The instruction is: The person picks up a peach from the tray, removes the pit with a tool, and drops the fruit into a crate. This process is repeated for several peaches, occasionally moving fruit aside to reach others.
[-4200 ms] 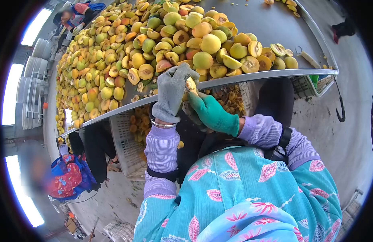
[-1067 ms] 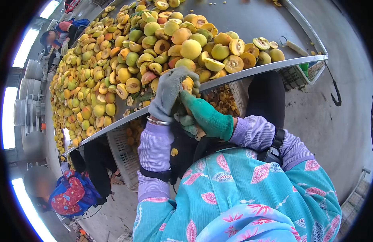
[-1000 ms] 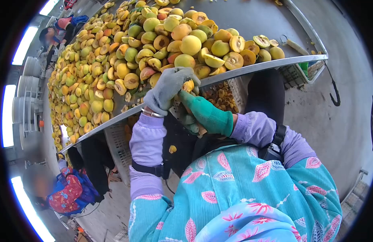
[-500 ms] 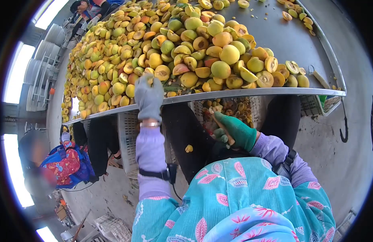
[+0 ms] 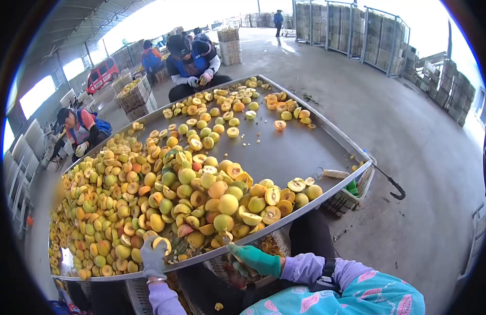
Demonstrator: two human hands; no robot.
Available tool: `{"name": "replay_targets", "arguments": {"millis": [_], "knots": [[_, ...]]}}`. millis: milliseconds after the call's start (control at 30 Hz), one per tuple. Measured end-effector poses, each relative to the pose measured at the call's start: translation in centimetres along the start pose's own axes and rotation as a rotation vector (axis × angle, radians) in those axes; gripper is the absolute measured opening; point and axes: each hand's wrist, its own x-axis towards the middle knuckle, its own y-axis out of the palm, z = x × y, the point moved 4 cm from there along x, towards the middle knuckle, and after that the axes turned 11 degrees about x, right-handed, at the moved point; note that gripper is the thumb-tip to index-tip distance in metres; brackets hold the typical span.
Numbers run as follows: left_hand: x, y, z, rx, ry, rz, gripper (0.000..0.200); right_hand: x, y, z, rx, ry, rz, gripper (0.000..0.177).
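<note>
A long metal table (image 5: 285,152) carries a big pile of yellow peaches (image 5: 164,194), many cut in half. My left hand (image 5: 152,258), in a grey glove, rests on the near rim with its fingers on a cut peach half (image 5: 161,243) at the pile's edge. My right hand (image 5: 252,258), in a green glove, hangs just under the rim, curled around a small tool whose tip pokes up near the edge. A white crate (image 5: 264,249) holding cut pieces stands below it, mostly hidden.
Three other people in gloves work at the far and left sides of the table (image 5: 193,60). A pale-handled tool (image 5: 335,173) lies near the right corner, where a hooked black handle (image 5: 393,186) hangs. Stacked crates (image 5: 132,94) stand beyond; bare concrete floor (image 5: 421,157) lies to the right.
My hands came apart: the left went out to the table rim with a peach half, the right dropped below the rim. My view lifted from my lap to the whole table.
</note>
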Motion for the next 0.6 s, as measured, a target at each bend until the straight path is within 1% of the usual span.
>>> {"name": "replay_targets", "arguments": {"millis": [67,100,133,167,233,267,300,367,400,433,467,500,533,567,600], "knots": [[-2.6,0.2,-2.2,-0.667,-0.153,0.092,0.037,0.4,-0.4,0.0,0.101,0.028,0.0,0.055],[-3.6,1.2,-3.7,-0.985,-0.159,0.165,0.035,0.6,-0.5,-0.2,0.153,0.043,0.0,0.055],[-4.5,2.2,-5.2,-1.298,-0.161,0.242,0.033,1.0,-0.6,-0.2,0.163,0.057,-0.042,0.052],[-5.2,3.4,-6.8,-1.616,-0.159,0.318,0.032,0.4,0.0,0.9,0.075,-0.017,-0.045,0.05],[-6.5,5.6,-8.8,-1.771,-0.333,0.31,0.035,-2.0,2.1,3.0,-0.091,-0.148,-0.054,0.047],[-6.8,6.9,-8.9,-1.84,-0.321,0.299,0.034,-2.2,2.3,3.5,-0.087,-0.178,0.019,0.045],[-7.3,7.8,-8.7,-1.782,-0.165,0.33,0.035,-2.7,2.6,3.8,-0.119,-0.213,-0.022,0.045],[-8.2,9.4,-7.6,-1.615,-0.186,0.333,0.034,-3.8,3.7,4.3,-0.179,-0.285,-0.094,0.044],[-7.9,10.0,-7.7,-1.372,0.003,0.239,0.033,-3.0,3.6,3.2,-0.269,-0.385,0.001,0.042],[-7.4,10.4,-8.4,-1.114,0.165,0.152,0.032,-2.6,4.0,3.7,-0.398,-0.58,0.048,0.038],[-8.0,8.3,-11.4,-0.428,0.506,0.067,0.028,-2.2,4.3,3.5,-0.512,-0.751,0.104,0.035],[-9.0,6.5,-13.8,0.198,0.782,-0.217,0.026,-0.9,2.7,3.2,-0.63,-0.773,-0.03,0.031],[-9.2,6.0,-13.5,0.018,0.637,-0.193,0.026,0.3,1.2,2.9,-0.749,-0.778,-0.169,0.028],[-9.2,5.4,-13.5,0.045,0.614,-0.222,0.031,1.4,-0.3,2.6,-0.859,-0.767,-0.306,0.024],[-8.8,5.6,-12.9,0.032,0.515,-0.194,0.035,1.4,-0.2,2.5,-0.648,-0.725,-0.226,0.025]]}}
